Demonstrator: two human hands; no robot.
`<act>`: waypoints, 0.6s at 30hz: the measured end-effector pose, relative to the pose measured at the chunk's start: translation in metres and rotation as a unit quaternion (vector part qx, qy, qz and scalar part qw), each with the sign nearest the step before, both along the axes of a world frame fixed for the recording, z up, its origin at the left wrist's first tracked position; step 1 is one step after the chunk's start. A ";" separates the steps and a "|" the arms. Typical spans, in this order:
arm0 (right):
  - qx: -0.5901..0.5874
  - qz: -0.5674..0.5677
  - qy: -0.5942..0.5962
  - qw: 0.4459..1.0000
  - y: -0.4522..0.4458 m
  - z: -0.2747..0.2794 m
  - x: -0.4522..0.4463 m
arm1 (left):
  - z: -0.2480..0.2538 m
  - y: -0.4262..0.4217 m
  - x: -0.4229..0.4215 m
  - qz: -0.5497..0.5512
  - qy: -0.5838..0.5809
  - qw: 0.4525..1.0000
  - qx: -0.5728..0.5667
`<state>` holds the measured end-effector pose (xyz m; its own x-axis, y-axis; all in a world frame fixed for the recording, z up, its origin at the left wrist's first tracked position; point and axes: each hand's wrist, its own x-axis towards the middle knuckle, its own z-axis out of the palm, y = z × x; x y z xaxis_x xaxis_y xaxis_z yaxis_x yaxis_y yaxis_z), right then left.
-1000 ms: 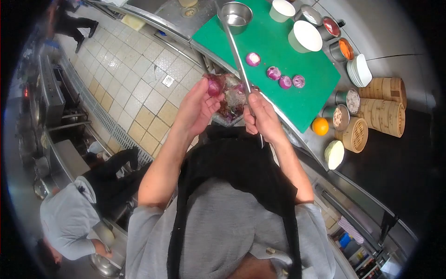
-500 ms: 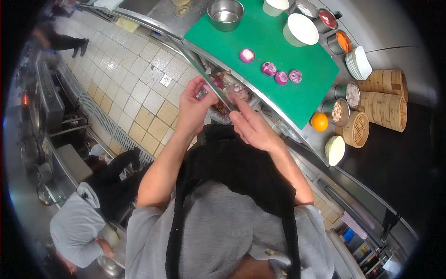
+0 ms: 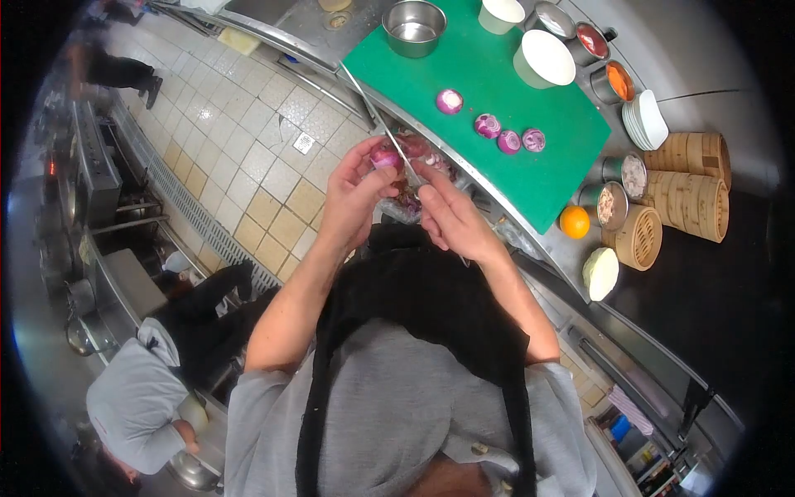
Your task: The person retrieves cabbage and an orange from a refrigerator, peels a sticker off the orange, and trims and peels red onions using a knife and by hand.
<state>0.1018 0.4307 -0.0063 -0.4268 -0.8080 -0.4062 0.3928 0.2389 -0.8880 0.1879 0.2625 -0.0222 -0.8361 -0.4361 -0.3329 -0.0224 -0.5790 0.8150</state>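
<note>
In my left hand (image 3: 354, 192) is a red onion (image 3: 386, 156), gripped between thumb and fingers. My right hand (image 3: 457, 217) is closed around a long knife (image 3: 374, 109), its thin blade angled up and left, right beside the onion. Beneath both hands sits a plastic-lined container of onion peels (image 3: 407, 202), partly covered by the hands and blade. Several peeled red onions (image 3: 488, 126) lie on the green cutting board (image 3: 431, 81) past my right hand.
On the board stand a metal pot (image 3: 414, 30) and white tubs (image 3: 544, 60). Along the counter are an orange (image 3: 574, 222), a cabbage piece (image 3: 600, 274), bamboo steamers (image 3: 689, 205), stacked white dishes (image 3: 644, 123) and metal food containers. A person in grey (image 3: 137, 398) bends at lower left; another person's legs (image 3: 124, 79) show behind.
The blade has turned from its broad side to nearly edge-on. The onion in my left hand now shows more clearly. The counter has shifted slightly right in view.
</note>
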 end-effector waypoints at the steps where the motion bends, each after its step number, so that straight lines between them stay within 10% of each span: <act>1: 0.000 0.000 0.001 1.000 0.000 0.001 0.000 | 0.001 0.001 -0.001 0.009 -0.004 1.000 0.018; 18: -0.001 0.012 0.097 0.995 0.000 0.008 0.007 | -0.006 0.027 0.010 0.079 0.052 0.982 -0.166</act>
